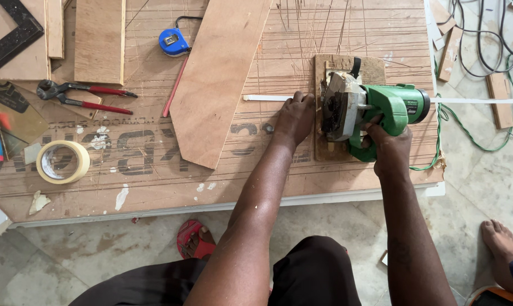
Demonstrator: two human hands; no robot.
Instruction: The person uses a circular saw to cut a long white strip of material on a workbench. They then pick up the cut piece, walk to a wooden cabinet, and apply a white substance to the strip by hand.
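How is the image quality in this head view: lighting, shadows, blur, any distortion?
Head view: even, soft daylight, with only faint shadows under the left hand and the green circular saw; no harsh glare on the plywood board; hands, saw and white strip are sharp; the board's near edge bows slightly, suggesting wide-angle distortion; the right hand grips the saw handle.

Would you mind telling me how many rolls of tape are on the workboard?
1: a roll of masking tape lies flat at the workboard's left side, below the red-handled pliers. Others may lie outside the view.
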